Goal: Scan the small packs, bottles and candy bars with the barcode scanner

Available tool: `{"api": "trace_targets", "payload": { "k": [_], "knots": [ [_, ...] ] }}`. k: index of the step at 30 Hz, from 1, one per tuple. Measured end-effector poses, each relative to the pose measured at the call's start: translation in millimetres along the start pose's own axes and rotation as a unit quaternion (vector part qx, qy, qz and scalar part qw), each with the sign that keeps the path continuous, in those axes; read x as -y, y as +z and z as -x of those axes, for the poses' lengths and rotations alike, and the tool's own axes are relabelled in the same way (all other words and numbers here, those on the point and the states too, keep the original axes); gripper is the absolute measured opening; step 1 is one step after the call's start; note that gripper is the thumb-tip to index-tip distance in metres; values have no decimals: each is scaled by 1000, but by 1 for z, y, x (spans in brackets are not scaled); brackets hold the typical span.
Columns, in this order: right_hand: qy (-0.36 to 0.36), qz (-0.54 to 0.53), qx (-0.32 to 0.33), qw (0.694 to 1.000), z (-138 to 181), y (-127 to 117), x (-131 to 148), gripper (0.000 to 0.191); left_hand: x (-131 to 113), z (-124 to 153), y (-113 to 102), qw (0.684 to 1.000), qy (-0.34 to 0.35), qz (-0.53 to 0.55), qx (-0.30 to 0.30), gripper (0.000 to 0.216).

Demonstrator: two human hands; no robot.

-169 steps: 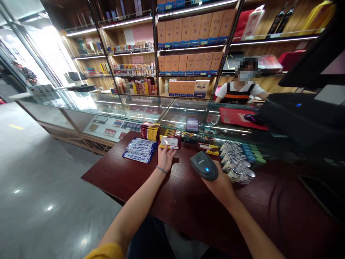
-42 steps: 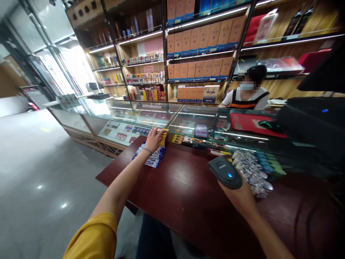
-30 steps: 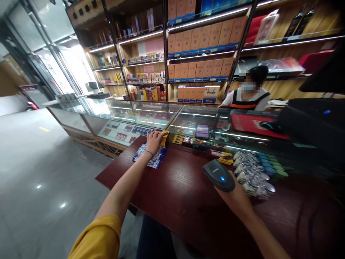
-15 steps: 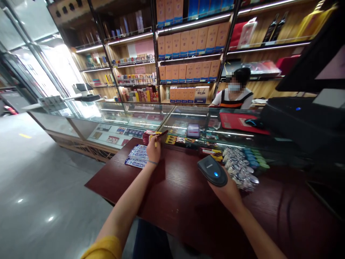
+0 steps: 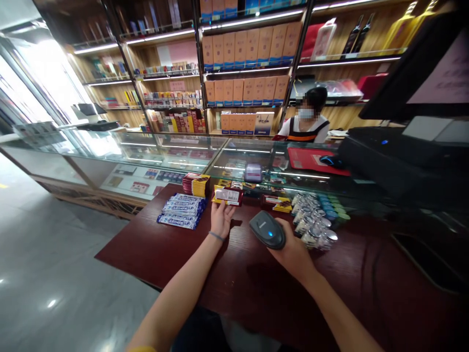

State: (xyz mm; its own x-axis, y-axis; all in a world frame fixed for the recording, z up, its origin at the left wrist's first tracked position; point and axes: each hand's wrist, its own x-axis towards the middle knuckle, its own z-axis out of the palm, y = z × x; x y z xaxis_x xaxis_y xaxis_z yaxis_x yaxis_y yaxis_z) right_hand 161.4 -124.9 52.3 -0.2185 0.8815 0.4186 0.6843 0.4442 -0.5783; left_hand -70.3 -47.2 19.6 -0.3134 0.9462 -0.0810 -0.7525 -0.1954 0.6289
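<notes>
My left hand (image 5: 221, 219) holds up a flat red-and-yellow snack packet (image 5: 227, 195), its printed label with a barcode turned toward me. In my right hand (image 5: 293, 249) is a black barcode scanner (image 5: 267, 230) with a blue light lit on top, its head angled toward the packet but apart from it. Beyond my left hand stands a stack of similar red-and-yellow packets (image 5: 196, 185). Blue-and-white wrapped bars (image 5: 182, 210) lie in a pile left of that hand. More red-and-yellow packets (image 5: 276, 202) rest beyond the scanner.
Several silver-lidded jars (image 5: 314, 227) and blue and green round containers (image 5: 331, 205) stand right of the scanner. A glass display counter (image 5: 172, 151) borders the dark red table (image 5: 146, 249). A dark monitor (image 5: 410, 63) looms at right. Behind the counter is a masked person (image 5: 306, 122).
My left hand has lifted the packet away from beside the stack, to the right, and turned its labelled face toward me. The scanner stays in my right hand, and the view has shifted.
</notes>
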Motion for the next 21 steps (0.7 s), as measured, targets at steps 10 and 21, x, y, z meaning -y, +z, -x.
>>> {"api": "trace_targets", "payload": {
  "k": [10,21],
  "knots": [
    [-29,68,54,996,0,4,-8,26,-7,3,5,999,-1,46,10,25],
    [2,-12,27,1000,-4,-4,-1,34,1,-8,-4,999,17,-45,23,39]
  ]
}}
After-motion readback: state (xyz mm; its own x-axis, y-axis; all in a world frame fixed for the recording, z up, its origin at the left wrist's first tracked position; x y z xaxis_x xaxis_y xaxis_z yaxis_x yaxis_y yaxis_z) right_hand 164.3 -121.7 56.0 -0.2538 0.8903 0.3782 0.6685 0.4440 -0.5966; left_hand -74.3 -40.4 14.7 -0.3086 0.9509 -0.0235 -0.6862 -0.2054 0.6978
